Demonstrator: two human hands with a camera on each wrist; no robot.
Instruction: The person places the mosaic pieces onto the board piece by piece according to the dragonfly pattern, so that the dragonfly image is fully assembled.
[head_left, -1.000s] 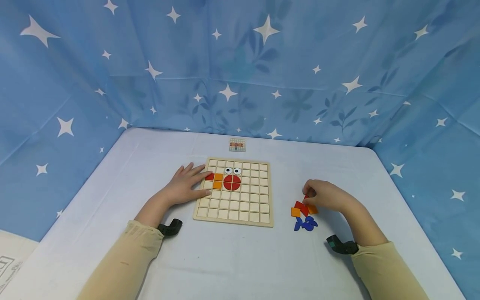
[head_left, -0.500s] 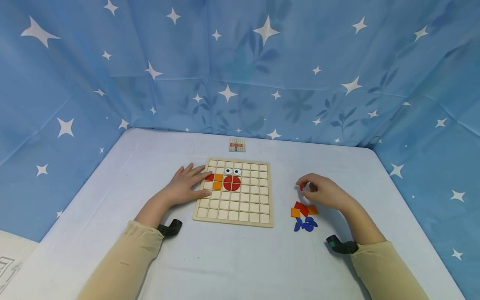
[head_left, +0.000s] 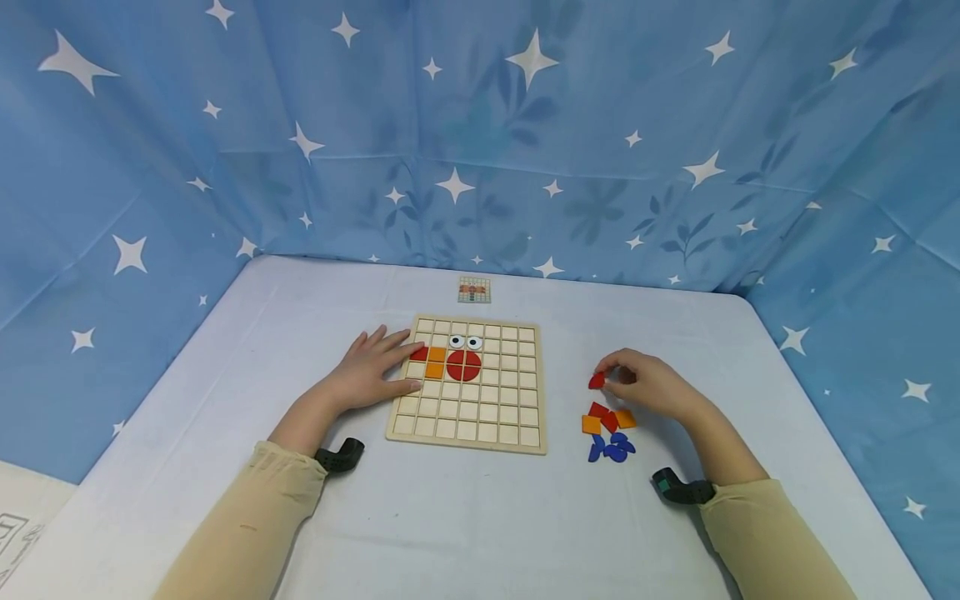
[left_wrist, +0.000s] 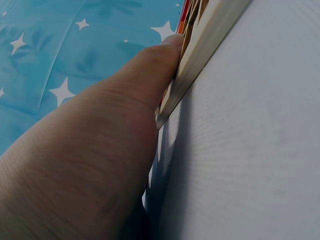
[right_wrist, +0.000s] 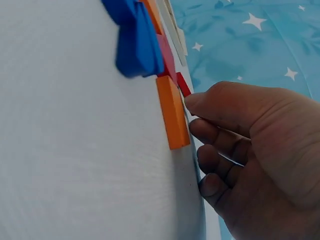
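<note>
My left hand (head_left: 372,372) lies with fingers spread over the left edge of a wooden grid board (head_left: 487,414). Its thumb rests on the board's rim in the left wrist view, and a fingertip touches a red tile (head_left: 419,354). On the board sit two orange square tiles (head_left: 435,370), a red circle (head_left: 464,366) of quarter pieces and two eye tiles (head_left: 466,342). My right hand (head_left: 651,383) pinches a small red tile (head_left: 597,381) with a curved edge between thumb and fingers, just beyond a loose pile. In the right wrist view the thumb covers part of that tile.
The pile right of the board holds red tiles (head_left: 609,422), orange squares (head_left: 592,425) and several blue curved pieces (head_left: 617,451). A small picture card (head_left: 474,290) lies behind the board on the white table (head_left: 450,533). A blue star-patterned curtain (head_left: 480,150) encloses the back and sides.
My right hand has lifted a red tile from the pile and moved slightly away from me and to the left, turning the tile's face into view. My left hand has stayed on the board.
</note>
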